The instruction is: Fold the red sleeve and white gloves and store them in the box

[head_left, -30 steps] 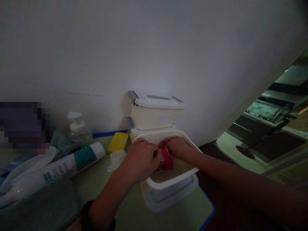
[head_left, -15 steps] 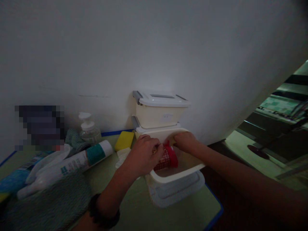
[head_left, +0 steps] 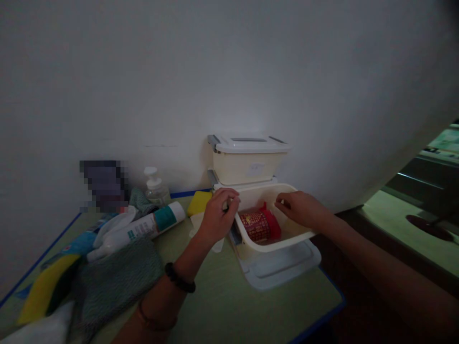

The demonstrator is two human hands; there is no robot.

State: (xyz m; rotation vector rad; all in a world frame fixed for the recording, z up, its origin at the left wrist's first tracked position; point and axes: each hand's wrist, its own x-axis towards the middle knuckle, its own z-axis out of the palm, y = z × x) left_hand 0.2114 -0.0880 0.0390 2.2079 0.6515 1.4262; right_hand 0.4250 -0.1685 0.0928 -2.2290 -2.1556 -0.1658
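Observation:
An open cream box point(head_left: 287, 240) sits on its white lid point(head_left: 287, 270) on the green table. Inside it lies a red patterned packet point(head_left: 257, 227) on its side. My left hand point(head_left: 216, 217) is closed on the box's left rim, fingers curled over the corner. My right hand point(head_left: 300, 209) rests on the right rim with its fingers bent over the edge into the box. Neither hand touches the red packet.
Two closed cream boxes point(head_left: 247, 162) are stacked against the wall behind. To the left lie a yellow sponge point(head_left: 198, 203), a pump bottle point(head_left: 156, 188), a white and teal tube point(head_left: 143, 229) and a grey-green cloth point(head_left: 114, 282). The table edge point(head_left: 322, 317) runs at the right.
Both hands have let go of the red packet, which now lies in the box, and have moved apart to the box's rims. The camera has shifted left.

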